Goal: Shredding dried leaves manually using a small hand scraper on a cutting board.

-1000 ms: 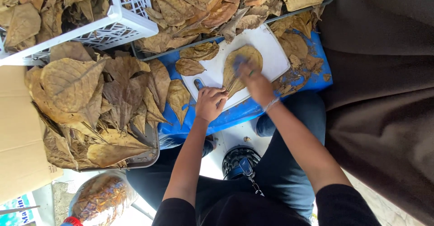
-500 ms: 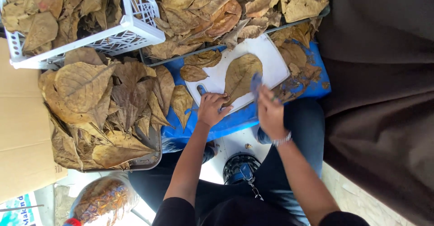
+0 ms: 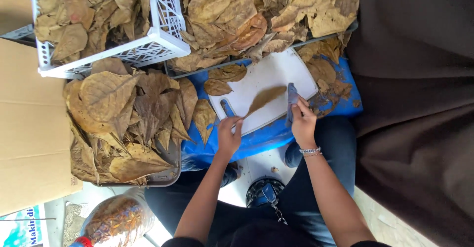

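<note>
A white cutting board (image 3: pixel 276 69) lies on a blue surface (image 3: pixel 261 141) across my lap. My left hand (image 3: pixel 229 134) pinches the stem end of a dried brown leaf (image 3: pixel 264 98), which is raised off the board and turned nearly edge-on. My right hand (image 3: pixel 302 122) rests at the board's right edge and grips a small blue-grey cloth (image 3: pixel 292 95). Two smaller dried leaves (image 3: pixel 224 79) lie at the board's upper left corner.
A white plastic crate (image 3: pixel 163 39) of dried leaves stands at the upper left, and a metal tray (image 3: pixel 168 178) heaped with leaves sits below it. More leaves (image 3: pixel 237 10) are piled behind the board. A cardboard box (image 3: pixel 29 128) is at the left and dark fabric (image 3: pixel 419 103) at the right.
The leaf lay flat on the board under my right hand. My left hand has now lifted it by the stem and turned it, while my right hand drew back to the board's edge.
</note>
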